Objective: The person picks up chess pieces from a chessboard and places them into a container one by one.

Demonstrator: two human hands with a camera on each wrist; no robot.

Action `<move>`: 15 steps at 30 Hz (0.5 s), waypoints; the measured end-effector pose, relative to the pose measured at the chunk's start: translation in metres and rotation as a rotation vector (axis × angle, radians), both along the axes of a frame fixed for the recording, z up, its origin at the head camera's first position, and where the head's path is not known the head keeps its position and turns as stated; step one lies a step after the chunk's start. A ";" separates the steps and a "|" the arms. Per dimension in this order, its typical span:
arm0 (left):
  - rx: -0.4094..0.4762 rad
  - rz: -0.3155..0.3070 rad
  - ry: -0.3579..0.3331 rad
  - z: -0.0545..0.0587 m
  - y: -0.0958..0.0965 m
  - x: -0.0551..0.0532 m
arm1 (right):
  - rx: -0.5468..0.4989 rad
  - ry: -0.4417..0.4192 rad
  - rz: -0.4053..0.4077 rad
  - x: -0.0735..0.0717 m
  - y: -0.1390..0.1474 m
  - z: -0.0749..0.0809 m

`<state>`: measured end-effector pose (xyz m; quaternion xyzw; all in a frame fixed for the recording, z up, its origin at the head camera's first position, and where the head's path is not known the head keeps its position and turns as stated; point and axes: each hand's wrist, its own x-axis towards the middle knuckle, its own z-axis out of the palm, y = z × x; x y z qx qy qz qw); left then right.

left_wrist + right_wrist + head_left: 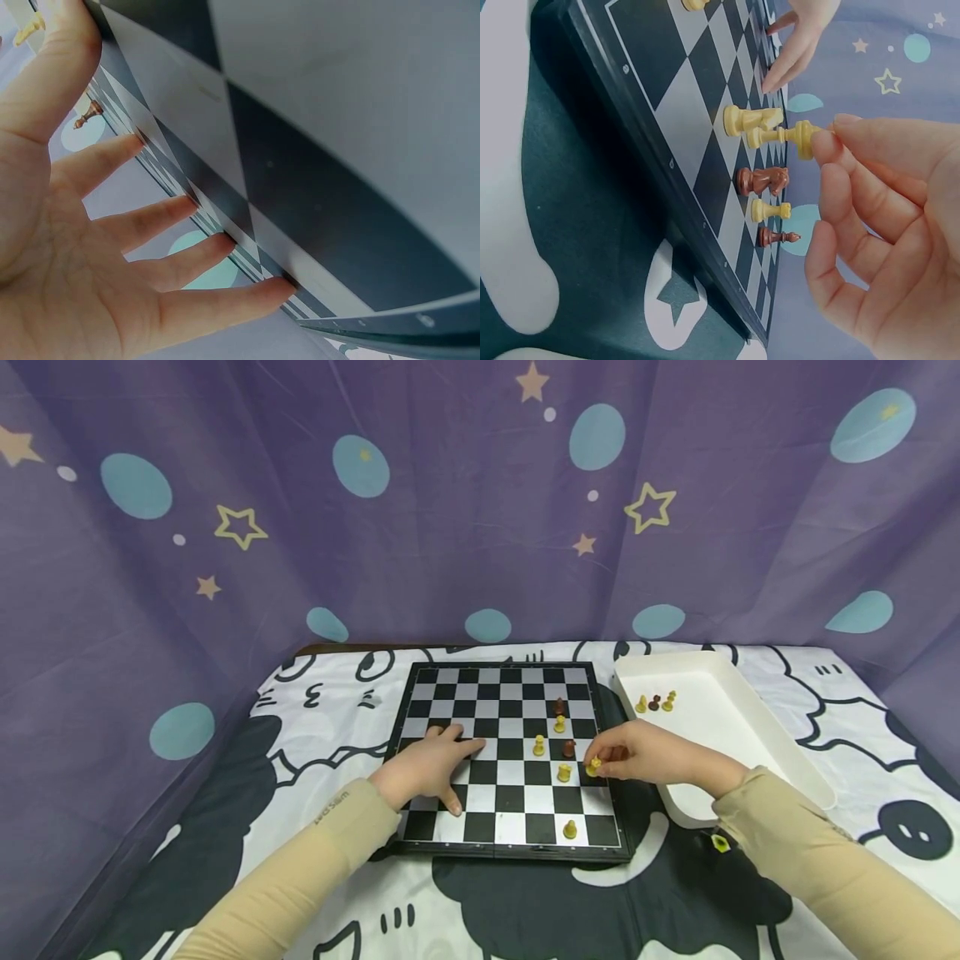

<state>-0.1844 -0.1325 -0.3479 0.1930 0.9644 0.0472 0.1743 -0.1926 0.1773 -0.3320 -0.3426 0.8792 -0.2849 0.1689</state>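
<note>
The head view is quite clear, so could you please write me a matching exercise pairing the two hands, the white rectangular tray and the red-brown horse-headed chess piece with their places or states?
Column one
1. Left hand
2. White rectangular tray
3. Right hand
4. Red-brown horse-headed chess piece

Column two
A. Pinching a small yellow chess piece
B. Standing on the black-and-white checkered chessboard
C. Lying to the right of the board, with three small chess pieces in it
D. Fingers spread, fingertips on the board

Right pairs: 1-D, 2-C, 3-A, 4-B.
</note>
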 end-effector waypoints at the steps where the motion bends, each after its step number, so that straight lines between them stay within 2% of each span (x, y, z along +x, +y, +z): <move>1: 0.000 0.001 0.000 0.000 0.000 0.000 | -0.003 0.000 -0.003 0.000 0.001 0.000; 9: 0.001 -0.008 0.004 0.001 0.000 0.000 | -0.021 0.011 -0.018 -0.001 0.005 0.007; 15: 0.003 -0.005 -0.001 0.001 0.001 0.000 | -0.040 0.073 -0.026 -0.002 0.011 0.013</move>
